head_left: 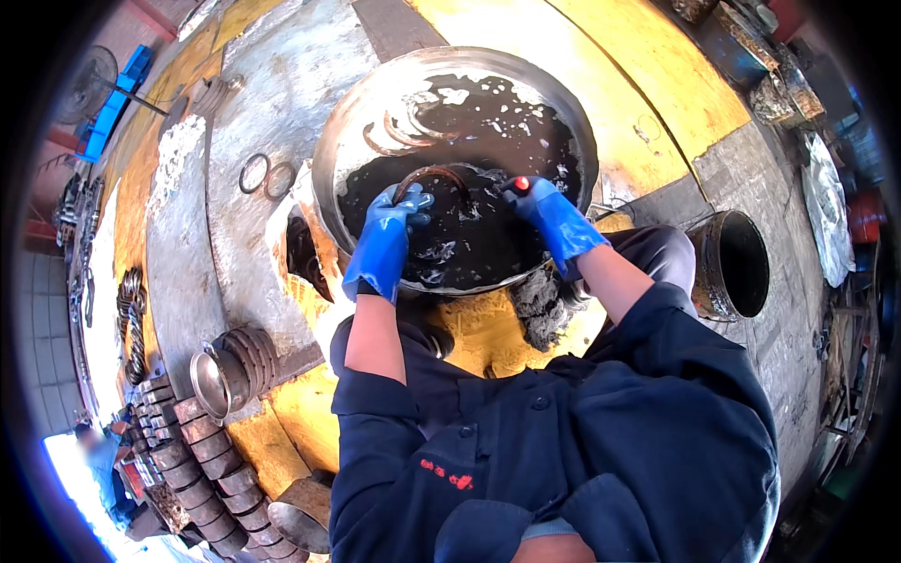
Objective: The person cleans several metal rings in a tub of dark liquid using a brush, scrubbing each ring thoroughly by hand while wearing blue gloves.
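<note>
left grip: our left hand in a blue glove pinches one end of a rusty ring, just above the dark liquid.
right grip: our right hand is closed on a red-tipped tool at the ring's other end.
ring: over the middle of the metal basin.
advice: we judge a firm hold and low, slow strokes limit splashing.
nearby: more rings on the floor.

The floor is grey concrete with yellow-painted patches. On it stand a wide metal basin of dark liquid, an open drum to its right, two flat rings to its left and rows of stacked metal cylinders at lower left.
</note>
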Demonstrator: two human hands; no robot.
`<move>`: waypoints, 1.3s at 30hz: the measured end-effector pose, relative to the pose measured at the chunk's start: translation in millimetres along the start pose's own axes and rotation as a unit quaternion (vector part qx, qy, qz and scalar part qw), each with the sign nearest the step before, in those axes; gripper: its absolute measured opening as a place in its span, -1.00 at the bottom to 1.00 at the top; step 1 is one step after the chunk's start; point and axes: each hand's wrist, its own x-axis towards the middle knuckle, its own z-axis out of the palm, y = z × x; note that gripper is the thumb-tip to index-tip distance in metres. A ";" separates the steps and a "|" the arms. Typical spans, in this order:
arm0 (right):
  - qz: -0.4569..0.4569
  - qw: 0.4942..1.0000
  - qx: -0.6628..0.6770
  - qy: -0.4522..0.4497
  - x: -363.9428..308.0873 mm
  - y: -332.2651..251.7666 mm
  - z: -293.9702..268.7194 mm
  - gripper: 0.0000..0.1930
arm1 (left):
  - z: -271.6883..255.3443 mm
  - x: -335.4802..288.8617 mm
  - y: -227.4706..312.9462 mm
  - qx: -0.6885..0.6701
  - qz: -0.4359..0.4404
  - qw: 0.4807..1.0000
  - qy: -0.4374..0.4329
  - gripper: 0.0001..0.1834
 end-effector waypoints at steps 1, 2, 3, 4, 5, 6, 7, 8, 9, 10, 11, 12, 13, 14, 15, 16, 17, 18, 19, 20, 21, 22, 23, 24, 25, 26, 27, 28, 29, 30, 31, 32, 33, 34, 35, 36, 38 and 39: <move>0.023 0.996 0.089 -0.010 -7.2 -11.4 33.0 -0.73 | -24.2 -5.5 -6.0 -0.027 -0.031 0.998 0.045 -0.69; 0.045 0.984 0.172 -0.011 -18.3 -27.9 56.8 -0.72 | -41.3 -12.6 -9.4 -0.060 -0.059 0.993 0.085 -0.68; -0.089 0.989 0.096 -0.064 -32.0 -47.7 76.3 -0.75 | -47.5 -20.1 -9.2 -0.065 -0.044 0.992 0.097 -0.68; -0.228 0.967 0.018 -0.113 -45.0 -73.6 92.9 -0.77 | -52.8 -24.5 -6.9 -0.062 -0.044 0.992 0.104 -0.68; -0.218 0.963 0.029 -0.155 -57.4 -96.3 106.7 -0.75 | -55.2 -26.1 -3.8 -0.049 -0.049 0.992 0.106 -0.68; -0.205 0.959 0.039 -0.192 -70.4 -117.0 117.6 -0.73 | -55.9 -26.1 -2.5 -0.035 -0.055 0.993 0.103 -0.67; -0.254 0.943 -0.071 -0.204 -84.2 -142.6 128.6 -0.75 | -61.4 -27.0 -2.8 -0.033 -0.055 0.992 0.105 -0.67; -0.470 0.859 -0.163 -0.121 -84.5 -151.5 127.1 -0.77 | -57.1 -20.0 -5.8 -0.039 -0.055 0.993 0.098 -0.67; -0.478 0.852 -0.178 -0.117 -82.8 -155.3 126.1 -0.77 | -55.0 -14.0 -8.7 -0.044 -0.056 0.993 0.094 -0.67; -0.485 0.846 -0.189 -0.117 -79.3 -155.7 126.2 -0.78 | -55.8 -10.7 -12.4 -0.049 -0.058 0.993 0.096 -0.67; -0.461 0.856 -0.209 -0.106 -75.8 -156.6 124.4 -0.78 | -58.6 -8.5 -16.0 -0.054 -0.060 0.992 0.099 -0.67; -0.436 0.865 -0.228 -0.097 -71.7 -158.1 123.0 -0.78 | -62.7 -7.2 -19.4 -0.059 -0.062 0.991 0.105 -0.67; -0.416 0.875 -0.239 -0.068 -62.4 -149.8 113.8 -0.78 | -56.7 -5.4 -16.2 -0.082 -0.074 0.989 0.098 -0.65; -0.291 0.934 -0.186 -0.090 -52.1 -140.1 102.9 -0.77 | -51.3 -1.7 -14.1 -0.083 -0.073 0.990 0.091 -0.65; -0.290 0.932 -0.204 -0.073 -43.5 -130.0 90.2 -0.77 | -45.8 1.8 -11.9 -0.071 -0.070 0.989 0.109 -0.62; -0.289 0.930 -0.216 -0.065 -43.3 -130.2 92.0 -0.77 | -48.2 -1.6 -8.8 -0.058 -0.069 0.986 0.138 -0.60; -0.209 0.959 -0.180 -0.068 -47.4 -127.8 92.5 -0.77 | -48.6 -5.8 -2.5 -0.060 -0.075 0.984 0.149 -0.56; -0.178 0.964 -0.186 -0.062 -49.1 -127.0 93.1 -0.77 | -51.4 -7.1 -2.2 -0.059 -0.076 0.984 0.152 -0.56; -0.156 0.964 -0.205 -0.064 -56.5 -128.6 95.8 -0.78 | -55.1 -9.2 -0.7 -0.064 -0.066 0.982 0.166 -0.54; -0.135 0.963 -0.223 -0.065 -63.9 -132.1 99.8 -0.78 | -58.6 -11.1 0.9 -0.067 -0.056 0.980 0.180 -0.52; -0.107 0.967 -0.216 -0.088 -60.9 -125.2 106.8 -0.76 | -62.3 -12.5 2.5 -0.060 -0.047 0.978 0.195 -0.55; -0.075 0.969 -0.213 -0.097 -56.4 -112.1 101.3 -0.75 | -55.7 -8.7 2.7 -0.061 -0.046 0.979 0.186 -0.55; -0.083 0.976 -0.155 -0.127 -54.1 -99.1 98.6 -0.75 | -53.2 -6.3 1.1 -0.079 -0.029 0.979 0.186 -0.57; -0.054 0.983 -0.147 -0.100 -54.7 -84.3 97.5 -0.77 | -50.7 -4.0 -0.5 -0.097 -0.011 0.978 0.186 -0.59; -0.029 0.988 -0.109 -0.101 -54.1 -72.2 100.4 -0.78 | -49.8 -4.6 -1.5 -0.093 -0.006 0.980 0.177 -0.61; -0.006 0.992 -0.071 -0.102 -55.0 -63.0 102.8 -0.79 | -50.7 -2.5 -5.3 -0.092 -0.006 0.980 0.175 -0.61; -0.006 0.993 -0.070 -0.099 -58.0 -53.4 101.5 -0.79 | -50.3 0.5 -10.3 -0.099 0.010 0.981 0.164 -0.62; 0.020 0.995 -0.013 -0.101 -63.6 -48.7 105.1 -0.79 | -52.9 1.1 -13.4 -0.105 0.026 0.982 0.157 -0.62; 0.045 0.993 0.043 -0.101 -66.5 -45.9 106.1 -0.79 | -55.2 2.5 -15.9 -0.104 0.025 0.982 0.157 -0.62; 0.045 0.993 0.044 -0.101 -67.1 -44.8 102.6 -0.79 | -57.0 4.4 -18.4 -0.088 0.011 0.981 0.171 -0.61; 0.071 0.990 0.051 -0.112 -70.1 -48.9 99.0 -0.79 | -60.0 4.3 -21.1 -0.072 -0.005 0.980 0.187 -0.59; 0.096 0.986 0.058 -0.126 -73.5 -57.6 96.9 -0.78 | -63.5 0.2 -19.9 -0.071 -0.005 0.979 0.192 -0.59; 0.113 0.985 0.011 -0.126 -81.8 -74.7 101.4 -0.77 | -73.0 -8.9 -16.7 -0.054 -0.010 0.977 0.207 -0.59; 0.110 0.987 0.009 -0.120 -79.2 -74.5 89.3 -0.77 | -66.0 -8.0 -12.2 -0.042 -0.013 0.978 0.202 -0.60; 0.034 0.986 -0.127 -0.098 -71.2 -68.3 72.5 -0.77 | -57.2 -2.2 -12.0 -0.045 -0.013 0.980 0.191 -0.60; -0.041 0.961 -0.263 -0.075 -63.1 -62.2 57.8 -0.76 | -49.2 3.3 -11.5 -0.047 -0.018 0.985 0.167 -0.60; -0.116 0.978 -0.164 -0.056 -67.0 -82.8 71.6 -0.73 | -57.2 0.9 -17.2 -0.042 -0.027 0.986 0.161 -0.60; -0.140 0.977 -0.140 -0.073 -73.3 -111.2 88.7 -0.74 | -68.2 -5.2 -20.3 -0.056 -0.018 0.984 0.168 -0.61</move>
